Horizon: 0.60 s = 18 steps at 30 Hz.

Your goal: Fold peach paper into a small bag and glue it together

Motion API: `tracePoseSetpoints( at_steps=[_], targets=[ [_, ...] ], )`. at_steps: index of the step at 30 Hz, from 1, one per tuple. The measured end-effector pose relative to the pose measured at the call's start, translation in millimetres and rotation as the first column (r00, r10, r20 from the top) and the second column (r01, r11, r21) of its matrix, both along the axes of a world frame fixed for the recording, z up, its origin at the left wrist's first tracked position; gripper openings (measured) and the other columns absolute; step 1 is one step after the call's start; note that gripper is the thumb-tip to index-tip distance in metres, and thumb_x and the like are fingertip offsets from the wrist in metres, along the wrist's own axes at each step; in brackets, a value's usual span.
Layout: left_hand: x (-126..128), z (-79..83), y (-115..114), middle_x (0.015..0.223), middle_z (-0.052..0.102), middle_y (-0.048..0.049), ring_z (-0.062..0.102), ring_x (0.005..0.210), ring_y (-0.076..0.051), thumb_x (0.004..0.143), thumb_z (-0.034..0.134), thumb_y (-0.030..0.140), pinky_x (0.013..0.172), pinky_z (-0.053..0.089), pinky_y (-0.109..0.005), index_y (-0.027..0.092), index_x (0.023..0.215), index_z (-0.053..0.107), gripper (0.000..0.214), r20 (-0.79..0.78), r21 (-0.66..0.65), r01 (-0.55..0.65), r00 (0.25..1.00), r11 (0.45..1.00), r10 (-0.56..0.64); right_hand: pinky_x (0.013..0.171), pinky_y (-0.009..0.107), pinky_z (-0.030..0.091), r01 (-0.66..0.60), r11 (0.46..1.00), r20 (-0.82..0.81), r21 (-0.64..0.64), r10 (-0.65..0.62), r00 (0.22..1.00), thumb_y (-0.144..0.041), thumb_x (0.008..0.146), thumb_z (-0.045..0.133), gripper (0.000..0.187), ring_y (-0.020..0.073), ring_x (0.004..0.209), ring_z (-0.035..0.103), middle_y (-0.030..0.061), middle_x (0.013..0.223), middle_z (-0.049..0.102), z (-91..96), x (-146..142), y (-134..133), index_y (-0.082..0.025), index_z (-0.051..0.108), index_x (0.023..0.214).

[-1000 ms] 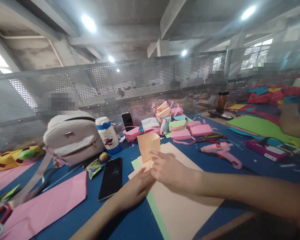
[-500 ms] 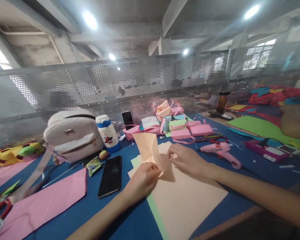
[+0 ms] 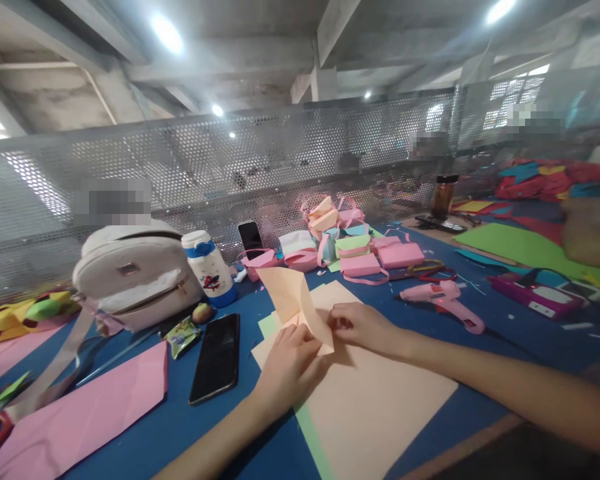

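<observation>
A folded peach paper piece stands up from a large peach sheet that lies on a green sheet on the blue table. My left hand pinches the folded piece at its lower edge. My right hand grips the same piece from the right, fingers curled at its corner.
A black phone lies left of the sheets, beside a pink sheet, a white bag and a bottle. Behind are several small pink paper boxes, and a pink glue gun lies to the right. A mesh fence backs the table.
My right hand let go of the folded piece, moved right, then came back to its right corner. My left hand rose to pinch the piece, which opened from a flat flap into a pointed shape.
</observation>
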<state>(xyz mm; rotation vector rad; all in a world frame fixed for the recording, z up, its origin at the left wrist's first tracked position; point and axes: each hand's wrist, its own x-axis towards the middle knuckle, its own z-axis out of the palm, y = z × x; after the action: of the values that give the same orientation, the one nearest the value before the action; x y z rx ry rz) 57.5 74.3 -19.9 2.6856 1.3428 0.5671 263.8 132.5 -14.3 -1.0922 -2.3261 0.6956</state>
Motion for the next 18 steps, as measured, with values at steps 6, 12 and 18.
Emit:
tracePoseSetpoints(
  at_steps=[6,12,18],
  targets=[
    [1,2.4,1,0.092,0.061,-0.0091,0.055,0.088,-0.024,0.101,0.034,0.027,0.079,0.045,-0.038,0.02,0.094,0.072,0.039,0.073,-0.026,0.019,0.997,0.999,-0.017,0.078,0.03,0.05,-0.061,0.978,-0.159,0.199,0.094,0.983,-0.024,0.085,0.069,0.046,0.0186,0.095,0.06,0.0058,0.118,0.059,12.5,8,5,-0.022,0.05,0.126],
    [1,5.9,0,0.09,0.059,-0.0095,0.054,0.087,-0.024,0.099,0.035,0.024,0.08,0.045,-0.039,0.018,0.082,0.07,0.039,0.061,-0.021,0.023,0.998,1.0,-0.022,0.108,0.047,0.035,-0.354,0.561,0.256,0.748,0.248,0.934,-0.021,0.093,0.062,0.042,0.0283,0.136,0.035,0.011,0.147,0.039,69.5,6,6,-0.027,0.053,0.133],
    [-1,-0.2,-2,0.089,0.058,-0.0086,0.051,0.086,-0.024,0.094,0.042,0.018,0.077,0.045,-0.039,0.018,0.079,0.065,0.027,0.018,0.003,0.046,0.999,0.999,-0.046,0.1,0.037,0.034,-0.7,0.51,0.681,0.5,0.268,0.681,-0.01,0.091,0.06,0.016,0.0177,0.091,0.058,0.0006,0.087,0.071,123.1,-22,19,-0.019,0.068,0.079]
  ],
)
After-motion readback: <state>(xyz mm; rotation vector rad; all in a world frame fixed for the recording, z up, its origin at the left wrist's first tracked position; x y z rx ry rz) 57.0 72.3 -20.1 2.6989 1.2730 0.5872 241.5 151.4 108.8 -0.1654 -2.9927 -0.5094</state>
